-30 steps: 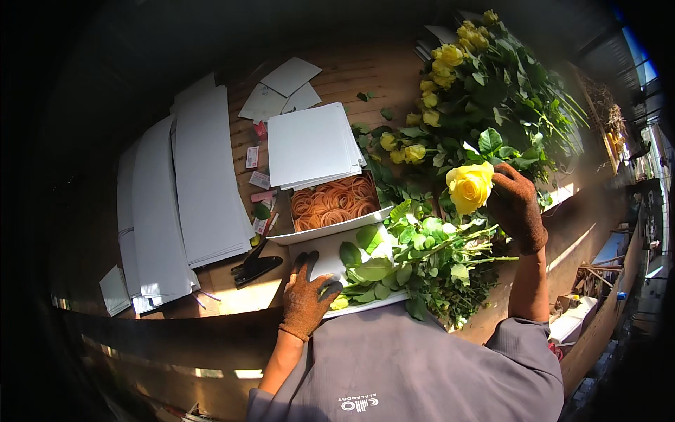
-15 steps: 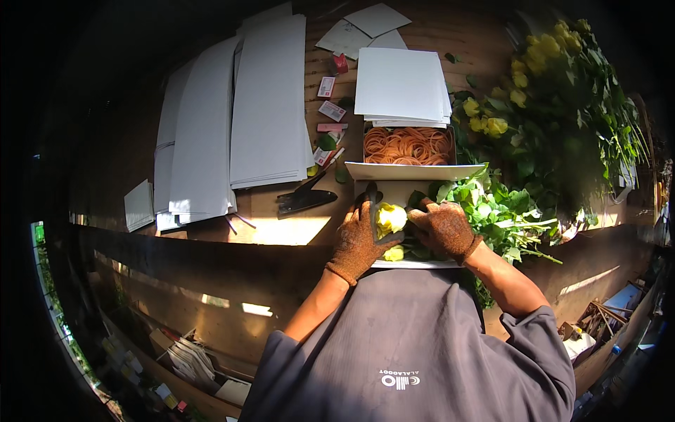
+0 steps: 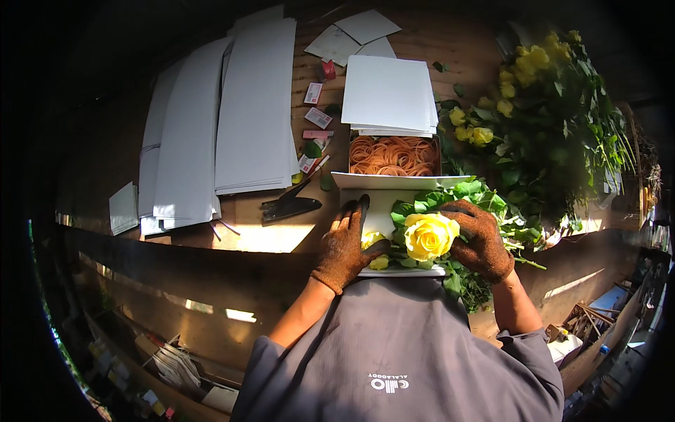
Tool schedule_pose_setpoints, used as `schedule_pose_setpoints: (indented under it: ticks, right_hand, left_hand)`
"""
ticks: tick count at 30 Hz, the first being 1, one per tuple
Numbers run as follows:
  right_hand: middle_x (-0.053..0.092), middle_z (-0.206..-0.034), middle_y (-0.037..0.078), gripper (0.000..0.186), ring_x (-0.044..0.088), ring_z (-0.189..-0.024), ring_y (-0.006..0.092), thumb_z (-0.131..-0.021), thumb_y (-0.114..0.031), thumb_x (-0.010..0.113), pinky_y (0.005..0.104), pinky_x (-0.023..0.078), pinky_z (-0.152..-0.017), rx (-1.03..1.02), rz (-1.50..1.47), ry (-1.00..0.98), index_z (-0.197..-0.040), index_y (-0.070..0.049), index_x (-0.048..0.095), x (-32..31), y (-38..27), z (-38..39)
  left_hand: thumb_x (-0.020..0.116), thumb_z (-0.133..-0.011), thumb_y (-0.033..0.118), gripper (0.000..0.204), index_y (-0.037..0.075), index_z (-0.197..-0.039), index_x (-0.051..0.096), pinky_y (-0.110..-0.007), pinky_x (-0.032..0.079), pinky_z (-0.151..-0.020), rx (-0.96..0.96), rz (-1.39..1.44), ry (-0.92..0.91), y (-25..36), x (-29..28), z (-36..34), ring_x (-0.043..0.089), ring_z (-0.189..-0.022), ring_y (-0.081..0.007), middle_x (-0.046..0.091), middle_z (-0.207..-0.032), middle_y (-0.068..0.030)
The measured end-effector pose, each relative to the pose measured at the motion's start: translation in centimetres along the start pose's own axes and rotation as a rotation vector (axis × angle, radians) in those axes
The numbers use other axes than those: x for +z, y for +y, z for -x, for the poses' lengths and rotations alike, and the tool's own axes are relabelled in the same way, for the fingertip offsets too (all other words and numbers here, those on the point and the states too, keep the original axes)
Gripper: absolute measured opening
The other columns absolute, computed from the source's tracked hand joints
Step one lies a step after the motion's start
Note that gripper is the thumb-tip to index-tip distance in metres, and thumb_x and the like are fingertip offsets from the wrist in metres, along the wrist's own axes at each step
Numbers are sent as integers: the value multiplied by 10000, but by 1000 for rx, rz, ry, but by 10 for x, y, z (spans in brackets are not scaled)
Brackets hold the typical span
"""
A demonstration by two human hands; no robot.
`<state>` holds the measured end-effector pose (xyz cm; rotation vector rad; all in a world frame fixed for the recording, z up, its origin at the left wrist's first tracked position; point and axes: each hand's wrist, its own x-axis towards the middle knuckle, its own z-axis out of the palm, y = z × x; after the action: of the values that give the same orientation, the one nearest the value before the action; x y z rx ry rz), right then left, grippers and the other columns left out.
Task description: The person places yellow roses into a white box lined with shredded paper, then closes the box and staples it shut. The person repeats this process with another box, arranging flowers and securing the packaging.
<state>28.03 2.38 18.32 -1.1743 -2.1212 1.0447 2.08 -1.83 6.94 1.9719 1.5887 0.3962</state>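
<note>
My right hand [image 3: 485,243], in a brown work glove, is closed around a large yellow rose [image 3: 430,237] just below its bloom. The rose is held over a folded white cardboard sheet [image 3: 383,201] in front of my body. My left hand [image 3: 341,246], gloved alike, lies at the sheet's left side with fingers stretched and thumb apart. Beside that thumb, two more yellow roses [image 3: 372,240] rest on the sheet, partly covered. Green leaves and stems [image 3: 485,200] spread to the right, beneath and behind my right hand.
Behind the sheet stands a box of orange rubber bands [image 3: 394,155], with white cards [image 3: 388,93] stacked beyond. Tall white cardboard stacks [image 3: 256,105], a black stapler [image 3: 292,207] and small boxes [image 3: 318,117] lie left. A big bunch of yellow roses [image 3: 534,65] fills the right side.
My right hand has moved right and now holds a large rose that was not visible before. My left hand stays at the sheet's left side. The whole view has shifted slightly.
</note>
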Motion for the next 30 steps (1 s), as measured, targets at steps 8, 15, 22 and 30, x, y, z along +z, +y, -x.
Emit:
schedule_pose_setpoints:
  ticks: [8, 15, 22, 30]
  right_hand:
    - [558, -840, 113, 358, 611, -691, 310, -806, -130, 676, 426, 481, -606, -53, 524, 36, -1160, -175, 655, 47, 7, -7]
    - [598, -993, 215, 208, 651, -774, 372, -907, -256, 560, 473, 509, -703, 49, 554, -184, -1077, -152, 616, 100, 48, 5]
    - [618, -1113, 206, 292, 679, -897, 360, -941, -252, 543, 467, 527, -800, -45, 293, -338, -1187, -108, 606, 57, 39, 4]
    - [556, -1268, 154, 278, 553, -1170, 358, -830, -198, 632, 496, 516, -867, 613, 1108, 147, -1103, -186, 683, -113, 218, -26]
  left_hand:
    - [867, -651, 480, 1085, -22, -1447, 327, -470, 454, -980, -56, 25, -13, 3, 1, 1, 540, -1132, -412, 537, -1245, -264]
    - [864, -680, 402, 967, 112, -1466, 381, -489, 437, -991, 45, -71, -58, 0, 1, 2, 517, -1140, -441, 503, -1292, -288]
    - [831, -731, 343, 643, 246, -1321, 594, -482, 457, -1017, 19, -114, -149, 15, -16, 5, 475, -1266, -428, 482, -1395, -207]
    - [820, -750, 310, 618, 159, -1305, 593, -487, 436, -1031, 110, -64, -147, 17, -22, -1, 451, -1280, -460, 444, -1394, -280]
